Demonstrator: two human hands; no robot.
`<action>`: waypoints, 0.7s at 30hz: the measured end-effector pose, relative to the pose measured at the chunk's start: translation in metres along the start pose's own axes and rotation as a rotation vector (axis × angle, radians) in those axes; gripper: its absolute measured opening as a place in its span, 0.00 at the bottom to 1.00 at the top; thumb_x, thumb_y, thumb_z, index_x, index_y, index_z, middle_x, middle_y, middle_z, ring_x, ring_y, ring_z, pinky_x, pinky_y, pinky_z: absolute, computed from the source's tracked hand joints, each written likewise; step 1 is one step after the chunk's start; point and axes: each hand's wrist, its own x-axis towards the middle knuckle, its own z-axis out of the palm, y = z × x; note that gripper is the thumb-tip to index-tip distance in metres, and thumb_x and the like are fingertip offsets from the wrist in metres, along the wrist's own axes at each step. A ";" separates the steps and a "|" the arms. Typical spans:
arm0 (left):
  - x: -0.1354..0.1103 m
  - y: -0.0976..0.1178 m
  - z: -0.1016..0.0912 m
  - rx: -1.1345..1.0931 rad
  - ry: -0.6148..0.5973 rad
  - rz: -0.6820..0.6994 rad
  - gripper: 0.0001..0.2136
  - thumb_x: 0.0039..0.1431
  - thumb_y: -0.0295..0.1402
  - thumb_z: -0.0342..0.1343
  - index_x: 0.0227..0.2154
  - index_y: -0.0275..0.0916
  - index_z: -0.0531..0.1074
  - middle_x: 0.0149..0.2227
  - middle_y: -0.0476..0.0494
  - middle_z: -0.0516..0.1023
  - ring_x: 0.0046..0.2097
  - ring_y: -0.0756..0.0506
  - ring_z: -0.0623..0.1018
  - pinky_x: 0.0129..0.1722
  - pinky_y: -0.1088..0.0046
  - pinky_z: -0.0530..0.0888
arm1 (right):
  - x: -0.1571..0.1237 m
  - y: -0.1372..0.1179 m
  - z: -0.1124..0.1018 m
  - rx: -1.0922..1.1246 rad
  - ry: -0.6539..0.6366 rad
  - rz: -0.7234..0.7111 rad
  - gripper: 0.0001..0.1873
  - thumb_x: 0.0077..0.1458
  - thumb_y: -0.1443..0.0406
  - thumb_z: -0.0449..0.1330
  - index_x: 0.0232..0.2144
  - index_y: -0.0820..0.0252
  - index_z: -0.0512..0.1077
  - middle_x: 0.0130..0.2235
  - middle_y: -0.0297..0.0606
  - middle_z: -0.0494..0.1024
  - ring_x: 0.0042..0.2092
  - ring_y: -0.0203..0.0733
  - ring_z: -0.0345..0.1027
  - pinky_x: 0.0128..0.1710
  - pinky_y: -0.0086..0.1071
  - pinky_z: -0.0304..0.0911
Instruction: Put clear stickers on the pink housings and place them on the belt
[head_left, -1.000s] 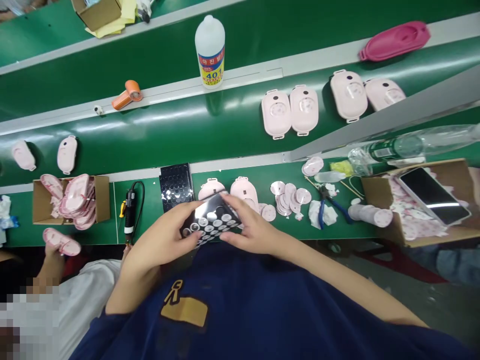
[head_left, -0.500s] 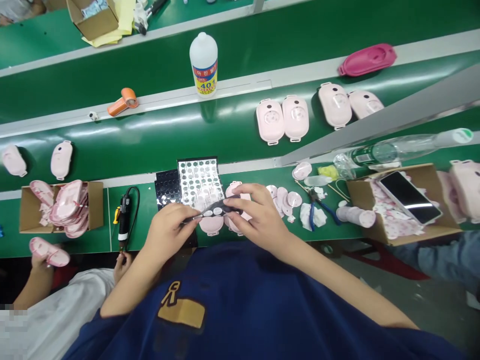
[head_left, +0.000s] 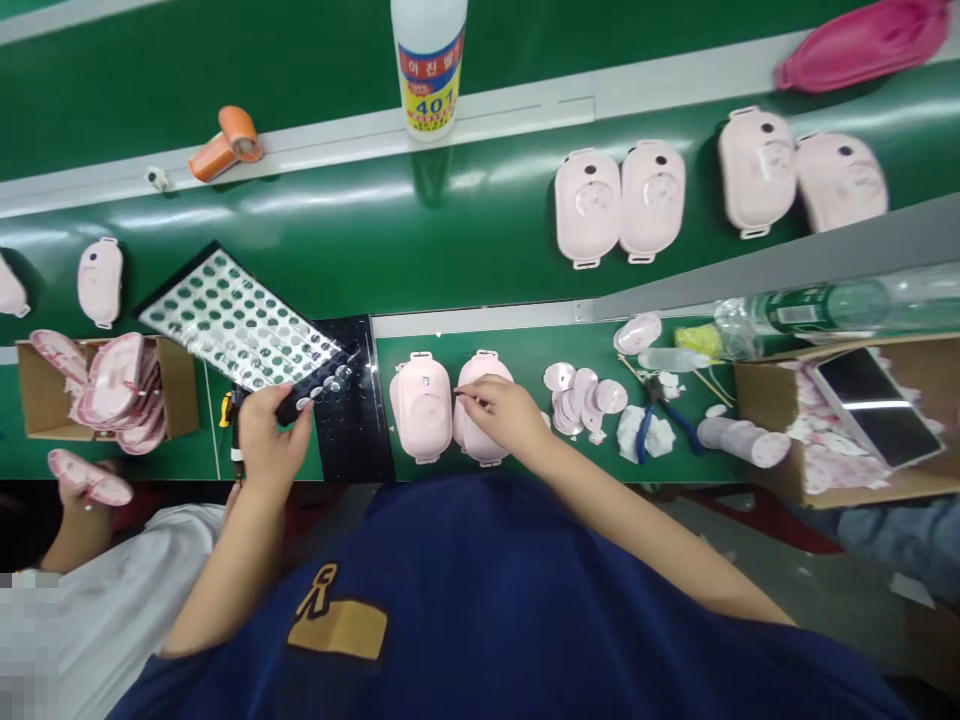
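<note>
My left hand (head_left: 274, 435) grips the lower corner of a sheet of round stickers (head_left: 232, 315), held tilted above the bench. The sheet has a black edge and rows of dark dots on a pale, shiny face. Below it lies a black sheet (head_left: 349, 440). My right hand (head_left: 502, 415) pinches a small dark piece (head_left: 459, 393), probably one round sticker, over the right one of two pink plastic cases (head_left: 480, 455). Fingers partly cover that case. Beside it, the left pink case (head_left: 421, 415) lies flat with a small square mark near its top.
Pink discs (head_left: 585, 400), blue-handled pliers (head_left: 652, 420) and a box with a phone (head_left: 877, 405) lie to the right. More pink cases (head_left: 589, 210) and a glue bottle (head_left: 431, 70) stand behind. At left, a co-worker's hand (head_left: 75, 495) holds a pink part near a carton (head_left: 184, 390).
My hands have moved apart. The left hand has carried the sticker sheet left; the right hand has come down to the right pink case with a small dark piece. The view has shifted closer.
</note>
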 end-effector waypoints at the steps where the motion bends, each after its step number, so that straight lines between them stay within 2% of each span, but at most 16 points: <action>1: -0.001 -0.004 0.010 -0.011 -0.080 -0.052 0.16 0.63 0.40 0.54 0.52 0.42 0.63 0.48 0.44 0.72 0.52 0.40 0.73 0.56 0.55 0.72 | 0.003 0.000 0.008 -0.066 -0.016 -0.045 0.13 0.57 0.67 0.57 0.39 0.58 0.81 0.39 0.42 0.82 0.42 0.48 0.74 0.45 0.41 0.68; 4: -0.003 -0.006 0.035 -0.090 -0.386 -0.128 0.23 0.59 0.42 0.56 0.55 0.39 0.64 0.54 0.39 0.71 0.56 0.39 0.72 0.58 0.56 0.71 | 0.008 -0.002 0.025 -0.171 -0.019 -0.138 0.14 0.58 0.69 0.56 0.40 0.62 0.81 0.40 0.44 0.82 0.43 0.50 0.73 0.47 0.42 0.66; 6: -0.004 0.000 0.044 -0.149 -0.592 -0.140 0.27 0.54 0.44 0.61 0.55 0.40 0.66 0.59 0.37 0.69 0.60 0.36 0.70 0.61 0.55 0.69 | 0.007 -0.001 0.028 -0.171 -0.013 -0.168 0.13 0.59 0.69 0.56 0.40 0.62 0.81 0.39 0.44 0.81 0.42 0.48 0.73 0.45 0.41 0.66; 7: -0.005 0.006 0.045 -0.171 -0.673 -0.149 0.29 0.50 0.45 0.63 0.54 0.40 0.68 0.61 0.35 0.67 0.62 0.32 0.67 0.62 0.52 0.68 | 0.006 -0.001 0.029 -0.172 -0.013 -0.186 0.13 0.60 0.68 0.55 0.41 0.61 0.80 0.39 0.43 0.81 0.41 0.47 0.72 0.44 0.40 0.65; 9: -0.005 0.020 0.045 -0.210 -0.762 -0.168 0.30 0.47 0.48 0.65 0.52 0.39 0.71 0.64 0.31 0.62 0.65 0.26 0.61 0.64 0.43 0.62 | 0.000 -0.002 0.028 -0.210 -0.005 -0.248 0.13 0.62 0.66 0.55 0.42 0.59 0.80 0.38 0.42 0.81 0.40 0.46 0.72 0.42 0.40 0.63; 11: -0.005 0.037 0.045 -0.276 -0.785 -0.166 0.30 0.49 0.51 0.63 0.52 0.37 0.71 0.64 0.30 0.61 0.67 0.25 0.58 0.66 0.40 0.56 | -0.006 -0.006 0.028 -0.285 0.020 -0.350 0.13 0.64 0.65 0.54 0.44 0.57 0.79 0.38 0.41 0.81 0.39 0.45 0.70 0.40 0.40 0.60; 12: -0.005 0.046 0.047 -0.324 -0.787 -0.158 0.29 0.52 0.51 0.61 0.52 0.37 0.70 0.63 0.30 0.64 0.66 0.27 0.61 0.66 0.42 0.57 | -0.009 -0.009 0.029 -0.320 0.039 -0.411 0.13 0.64 0.65 0.54 0.44 0.55 0.78 0.38 0.40 0.81 0.38 0.44 0.69 0.40 0.40 0.58; 13: -0.006 0.054 0.049 -0.379 -0.790 -0.150 0.27 0.56 0.51 0.57 0.52 0.37 0.69 0.60 0.31 0.68 0.63 0.31 0.66 0.64 0.46 0.62 | -0.012 -0.012 0.030 -0.348 0.057 -0.470 0.13 0.64 0.66 0.54 0.45 0.54 0.78 0.37 0.38 0.81 0.37 0.43 0.68 0.40 0.40 0.57; 15: -0.008 0.067 0.058 -0.492 -0.801 -0.146 0.21 0.62 0.49 0.50 0.49 0.38 0.70 0.50 0.35 0.76 0.51 0.39 0.76 0.54 0.58 0.74 | -0.016 -0.016 0.032 -0.368 0.074 -0.550 0.13 0.64 0.67 0.55 0.46 0.51 0.77 0.38 0.36 0.81 0.36 0.41 0.67 0.39 0.40 0.55; 18: -0.014 0.074 0.071 -0.611 -0.789 -0.159 0.16 0.63 0.45 0.51 0.44 0.38 0.70 0.39 0.41 0.78 0.40 0.44 0.79 0.40 0.67 0.79 | -0.018 -0.017 0.033 -0.331 0.047 -0.562 0.15 0.64 0.68 0.55 0.48 0.47 0.76 0.38 0.34 0.80 0.37 0.40 0.66 0.40 0.39 0.55; 21: -0.019 0.070 0.075 -0.649 -0.678 -0.175 0.20 0.62 0.40 0.52 0.54 0.39 0.61 0.44 0.39 0.76 0.40 0.45 0.79 0.40 0.66 0.79 | -0.020 -0.014 0.030 -0.289 0.034 -0.550 0.16 0.64 0.68 0.55 0.48 0.45 0.75 0.37 0.33 0.80 0.35 0.38 0.65 0.38 0.38 0.54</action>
